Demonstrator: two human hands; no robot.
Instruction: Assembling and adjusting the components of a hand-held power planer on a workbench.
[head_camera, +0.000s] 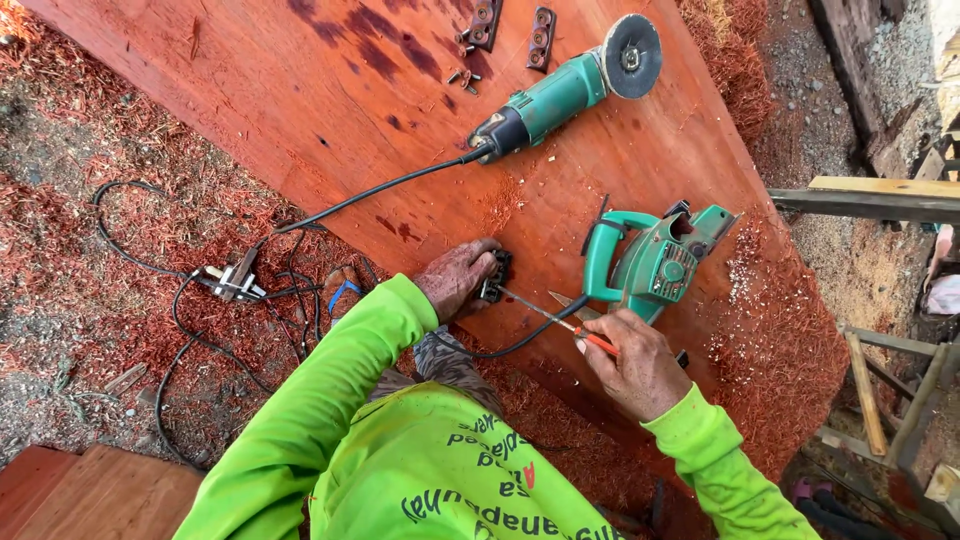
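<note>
Head view: left hand (458, 280) at frame centre, fingers curled over a dark hinge (497, 276) on the red wooden slab (330, 90). Right hand (640, 365), lower right of centre, closed around a screwdriver (548, 317), tip at the hinge. Green planer (655, 262) just right; green angle grinder (565, 85) upper centre.

A grinder (560, 90) is seen lying on the board (330, 100), hinges (510, 30) behind it, a planer (655, 262) nearer, cables (200, 290) left.
</note>
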